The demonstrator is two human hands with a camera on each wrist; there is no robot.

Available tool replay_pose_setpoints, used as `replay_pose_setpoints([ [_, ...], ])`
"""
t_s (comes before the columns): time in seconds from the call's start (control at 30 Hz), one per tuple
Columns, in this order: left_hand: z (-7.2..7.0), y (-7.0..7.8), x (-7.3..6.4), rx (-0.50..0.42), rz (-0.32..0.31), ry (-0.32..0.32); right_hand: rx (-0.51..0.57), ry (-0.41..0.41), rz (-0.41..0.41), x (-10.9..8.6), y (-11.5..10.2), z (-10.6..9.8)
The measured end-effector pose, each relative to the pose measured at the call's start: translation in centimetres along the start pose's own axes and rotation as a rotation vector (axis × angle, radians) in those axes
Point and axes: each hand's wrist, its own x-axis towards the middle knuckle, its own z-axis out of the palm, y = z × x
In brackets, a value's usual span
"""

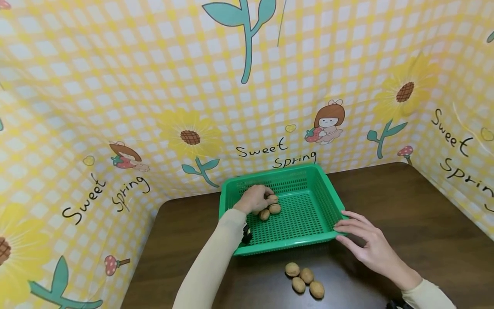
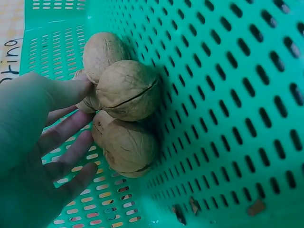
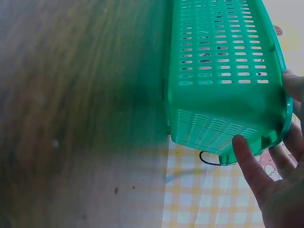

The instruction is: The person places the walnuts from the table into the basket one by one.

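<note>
Inside the left part of the green plastic basket (image 1: pixel 293 246), my left hand (image 1: pixel 254 199) is among several walnuts (image 1: pixel 275 209). In the left wrist view, the left thumb and fingers (image 2: pixel 66 92) pinch one walnut (image 2: pixel 89 101), which is partly hidden behind others. More walnuts (image 2: pixel 129 90) lie against it on the basket floor. My right hand (image 1: pixel 372 244) rests at the basket's right front corner, with fairly straight, spread fingers touching the rim and outer wall (image 3: pixel 228 102). Several walnuts (image 1: pixel 306 275) sit in a group on the table, in front of the basket.
The basket stands on a dark brown wooden table (image 1: pixel 401 201), close to the back wall. Yellow checked cloth (image 1: pixel 247 107) with flower prints hangs behind and at both sides. Small brown fragments (image 2: pixel 256 207) lie on the basket's mesh.
</note>
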Motion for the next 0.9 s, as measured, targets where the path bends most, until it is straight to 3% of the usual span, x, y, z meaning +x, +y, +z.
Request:
replay_pose_setpoints([
  [0.27,0.2,-0.2,0.4,0.123,0.025,0.019,-0.014,-0.005,0.003,0.2,0.1,0.0],
  [0.43,0.0,-0.1,0.3,0.113,0.039,0.004,-0.009,0.004,-0.012,0.0,0.1,0.0],
  [0.67,-2.3,0.7,-1.1,-0.008,0.039,-0.004,-0.002,-0.009,-0.002,-0.1,0.0,0.3],
  [0.9,-5.0,2.7,-2.6,-0.027,0.094,0.008,-0.007,-0.012,0.005,0.0,0.1,-0.1],
])
